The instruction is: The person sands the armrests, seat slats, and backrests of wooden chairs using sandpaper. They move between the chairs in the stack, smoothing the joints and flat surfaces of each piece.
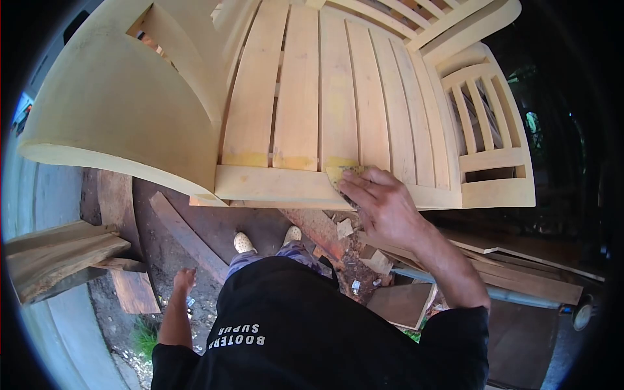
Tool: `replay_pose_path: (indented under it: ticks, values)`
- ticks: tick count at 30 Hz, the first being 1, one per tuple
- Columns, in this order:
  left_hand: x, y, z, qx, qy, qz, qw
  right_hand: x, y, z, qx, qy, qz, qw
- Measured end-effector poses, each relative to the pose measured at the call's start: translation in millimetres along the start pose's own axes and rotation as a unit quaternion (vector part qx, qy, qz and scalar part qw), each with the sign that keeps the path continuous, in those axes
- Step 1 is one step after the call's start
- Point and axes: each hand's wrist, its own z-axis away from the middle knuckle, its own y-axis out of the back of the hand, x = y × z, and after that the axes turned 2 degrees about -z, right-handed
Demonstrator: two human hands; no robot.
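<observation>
Head view: yellow pad [337, 175] pinched in right hand [389, 207], fingers nearly closed, where slat [338, 97] meets front rail [273, 184] — probably best kept flat, evenly pressed; left hand [184, 279] low — finger opening and contents unclear.

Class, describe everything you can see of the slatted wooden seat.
The seat is pale, unpainted-looking wood: long flat slats run away from the person, with dark gaps between them, to a front rail. Yellow patches mark the near ends of several slats. It looks level, between a broad curved armrest on the left and a barred side on the right. The right hand holds a yellow-smeared piece against its front edge.
</observation>
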Motion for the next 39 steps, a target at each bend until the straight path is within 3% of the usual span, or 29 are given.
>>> replay_pose_path:
  ticks: [5, 9, 18, 21, 22, 24, 27, 34, 39]
  values:
    - [15, 0, 7, 0.002, 0.009, 0.000, 1.000, 7, 39, -10, 0.014, -0.053, -0.082, 0.995]
    - [6, -2, -6, -0.005, -0.004, -0.022, 1.000, 20, 37, -19, 0.013, -0.106, -0.069, 0.992]
    - [19, -2, 12, -0.008, 0.014, 0.029, 0.999, 6, 23, -19, -0.021, -0.029, -0.079, 0.996]
    - [20, -7, 12, -0.007, 0.020, 0.022, 1.000, 8, 38, -12, -0.049, -0.056, -0.105, 0.992]
    - [19, -6, 12, -0.005, 0.022, 0.013, 1.000, 13, 42, -10, -0.005, -0.101, -0.125, 0.987]
    - [17, -5, 12, -0.010, 0.016, 0.023, 1.000, 26, 50, -11, 0.081, -0.188, -0.163, 0.965]
    - [20, -6, 16, -0.019, 0.024, 0.055, 0.998, 33, 55, -18, 0.038, -0.409, -0.186, 0.892]
    - [34, -1, 12, -0.032, 0.014, 0.066, 0.997, 81, 13, -15, 0.202, -0.484, -0.470, 0.710]
    - [42, 3, 17, -0.018, 0.014, 0.043, 0.999, 88, 8, -22, 0.178, -0.486, -0.470, 0.715]
